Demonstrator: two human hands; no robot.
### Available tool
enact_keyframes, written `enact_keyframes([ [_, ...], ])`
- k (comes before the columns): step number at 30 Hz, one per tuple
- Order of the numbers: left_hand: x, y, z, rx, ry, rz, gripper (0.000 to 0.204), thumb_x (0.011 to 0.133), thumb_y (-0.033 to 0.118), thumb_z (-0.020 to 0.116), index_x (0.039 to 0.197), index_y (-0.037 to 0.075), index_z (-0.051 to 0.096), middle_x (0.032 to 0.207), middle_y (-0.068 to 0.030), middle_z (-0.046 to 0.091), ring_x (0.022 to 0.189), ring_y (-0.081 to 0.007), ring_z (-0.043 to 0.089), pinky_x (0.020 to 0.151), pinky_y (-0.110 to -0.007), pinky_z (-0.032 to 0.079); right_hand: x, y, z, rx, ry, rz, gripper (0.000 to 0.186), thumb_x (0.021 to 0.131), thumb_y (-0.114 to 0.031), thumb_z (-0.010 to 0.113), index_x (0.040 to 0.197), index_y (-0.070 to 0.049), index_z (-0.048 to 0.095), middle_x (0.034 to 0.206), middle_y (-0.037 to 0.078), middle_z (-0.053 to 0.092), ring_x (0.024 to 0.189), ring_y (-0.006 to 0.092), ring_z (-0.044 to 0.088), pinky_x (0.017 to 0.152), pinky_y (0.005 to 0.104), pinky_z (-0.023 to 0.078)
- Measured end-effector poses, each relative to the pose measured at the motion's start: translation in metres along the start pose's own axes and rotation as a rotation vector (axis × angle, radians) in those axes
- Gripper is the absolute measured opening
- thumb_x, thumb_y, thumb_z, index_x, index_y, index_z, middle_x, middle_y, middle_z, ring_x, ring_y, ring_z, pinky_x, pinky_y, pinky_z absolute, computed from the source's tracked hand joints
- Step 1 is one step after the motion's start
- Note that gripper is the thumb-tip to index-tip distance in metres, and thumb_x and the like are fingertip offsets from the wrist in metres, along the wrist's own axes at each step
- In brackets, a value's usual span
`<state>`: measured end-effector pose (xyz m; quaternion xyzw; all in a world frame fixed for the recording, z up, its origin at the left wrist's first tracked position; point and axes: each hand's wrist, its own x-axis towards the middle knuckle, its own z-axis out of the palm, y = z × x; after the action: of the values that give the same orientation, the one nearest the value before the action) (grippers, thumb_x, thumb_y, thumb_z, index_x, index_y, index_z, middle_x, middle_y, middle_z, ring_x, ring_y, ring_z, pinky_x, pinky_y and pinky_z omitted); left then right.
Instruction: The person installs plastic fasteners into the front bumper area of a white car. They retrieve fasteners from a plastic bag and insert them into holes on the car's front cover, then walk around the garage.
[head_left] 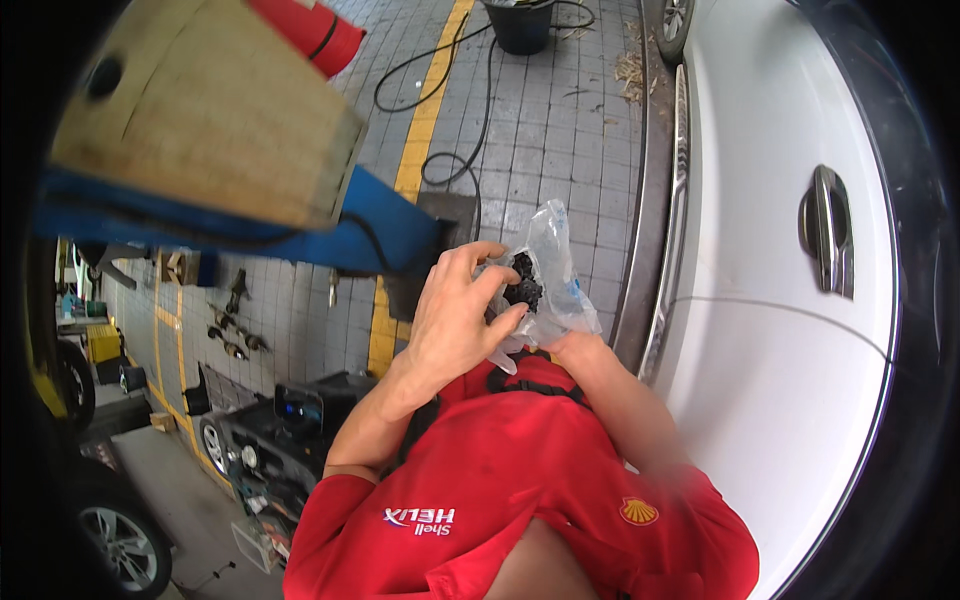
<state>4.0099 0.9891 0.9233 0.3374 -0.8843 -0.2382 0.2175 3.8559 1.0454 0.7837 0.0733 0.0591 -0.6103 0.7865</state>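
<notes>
In front of my chest, a crumpled clear plastic bag (555, 250) lies open around a dark, lumpy, glossy mass (523, 285), too indistinct to identify. My left hand (455, 310) reaches over it from the left, its fingers and thumb curled onto the dark mass at the bag's opening. My right hand (568, 345) grips the bag from below, with most of its fingers hidden behind the plastic.
A blue lift (380, 215) with a beige box (210, 120) stands ahead-left; a white car door (770, 390) is close right. A hose (440, 158) and bucket (518, 25) lie ahead, loose metal parts (230, 340) on tiles left, a tool cart (260, 430) lower left.
</notes>
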Motion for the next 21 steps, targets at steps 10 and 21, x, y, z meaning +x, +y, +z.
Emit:
enact_keyframes([
  [10,0.202,-0.062,0.016,0.102,0.013,-0.033,0.039,0.087,0.017,0.072,0.124,0.009,0.068,0.131,-0.0159,0.06,0.113,-0.0362,0.06,0.096,-0.044,0.048,0.144,-0.16,0.024,-0.215,-0.007,-0.004,0.04,0.104,-0.034,0.055,0.138,-0.012,0.056,0.137,0.007,0.061,0.122,0.0271,0.06,0.109,0.0447,0.048],
  [21,0.422,-0.104,0.065,0.089,0.155,-0.037,0.025,0.086,0.018,0.078,0.11,0.009,0.072,0.119,-0.0118,0.068,0.098,-0.0345,0.065,0.087,-0.043,0.051,0.266,-0.351,0.069,-0.647,-0.026,-0.073,0.051,0.1,-0.04,0.057,0.142,-0.011,0.053,0.145,0.007,0.057,0.134,0.028,0.051,0.119,0.046,0.034],
])
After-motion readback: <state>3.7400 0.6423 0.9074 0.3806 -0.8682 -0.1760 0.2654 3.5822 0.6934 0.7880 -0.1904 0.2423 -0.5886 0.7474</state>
